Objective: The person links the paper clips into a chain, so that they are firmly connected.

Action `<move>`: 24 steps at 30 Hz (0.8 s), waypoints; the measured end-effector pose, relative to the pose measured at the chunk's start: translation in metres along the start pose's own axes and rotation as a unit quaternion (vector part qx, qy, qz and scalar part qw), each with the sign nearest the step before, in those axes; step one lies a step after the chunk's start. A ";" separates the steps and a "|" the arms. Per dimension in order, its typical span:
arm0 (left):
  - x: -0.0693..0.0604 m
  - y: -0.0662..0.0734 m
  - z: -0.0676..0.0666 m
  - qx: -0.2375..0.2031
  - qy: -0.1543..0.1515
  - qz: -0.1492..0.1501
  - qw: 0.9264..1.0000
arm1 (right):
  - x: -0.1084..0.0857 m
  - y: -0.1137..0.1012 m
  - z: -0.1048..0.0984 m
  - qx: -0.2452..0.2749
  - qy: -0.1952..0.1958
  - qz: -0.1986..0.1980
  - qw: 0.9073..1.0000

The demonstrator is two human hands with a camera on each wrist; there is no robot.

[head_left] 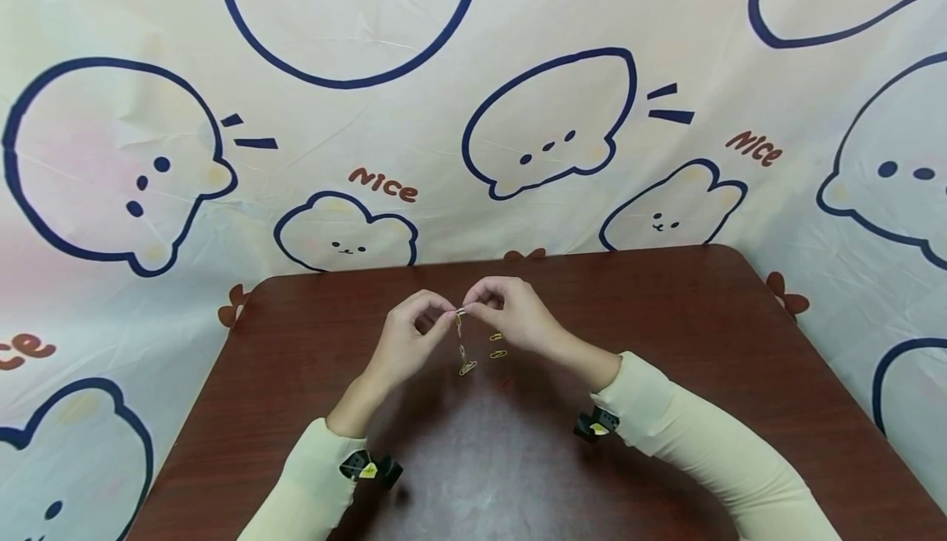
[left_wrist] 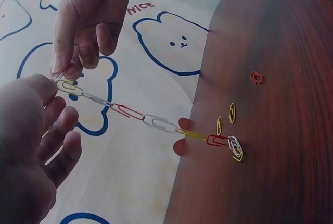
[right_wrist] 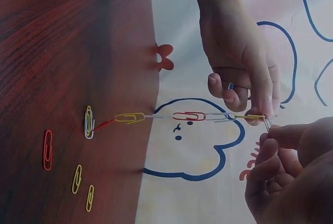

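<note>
A chain of linked paper clips in yellow, white and red (left_wrist: pixel 127 111) hangs from the fingertips of both hands, its lower end lying on the table. My left hand (head_left: pixel 403 338) pinches the yellow clip at the top of the chain. A whitish clip (right_wrist: pixel 268 124) is pinched by my right hand (head_left: pixel 524 316), right against that yellow clip; the fingertips partly hide how the two meet. Both hands are held above the table with fingertips nearly touching.
On the dark red-brown table (head_left: pixel 666 319) lie two loose yellow clips (right_wrist: pixel 77 178) and a loose red clip (right_wrist: pixel 48 150), to the right of the chain's lower end in the head view. A patterned cloth (head_left: pixel 436 130) hangs behind the table.
</note>
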State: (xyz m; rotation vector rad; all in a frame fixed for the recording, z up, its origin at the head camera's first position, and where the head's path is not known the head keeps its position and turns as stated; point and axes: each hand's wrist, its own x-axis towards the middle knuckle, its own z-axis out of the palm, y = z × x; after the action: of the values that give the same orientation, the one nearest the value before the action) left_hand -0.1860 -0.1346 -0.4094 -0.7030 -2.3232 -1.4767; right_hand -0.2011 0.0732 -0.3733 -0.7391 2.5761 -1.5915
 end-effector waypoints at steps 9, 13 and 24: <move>0.000 0.004 -0.002 0.007 -0.001 -0.003 1.000 | -0.002 0.002 0.001 0.010 -0.002 -0.002 1.000; 0.000 0.022 -0.010 0.014 0.004 -0.005 1.000 | -0.003 0.007 -0.002 0.013 0.004 -0.003 1.000; -0.006 0.012 -0.029 0.033 0.000 -0.018 0.999 | -0.017 0.042 -0.016 -0.012 -0.041 0.038 0.998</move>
State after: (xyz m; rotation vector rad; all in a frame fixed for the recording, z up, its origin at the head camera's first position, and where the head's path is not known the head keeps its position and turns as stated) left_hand -0.1746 -0.1581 -0.3914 -0.6458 -2.3849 -1.4085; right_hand -0.2063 0.1082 -0.4051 -0.6832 2.5374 -1.4805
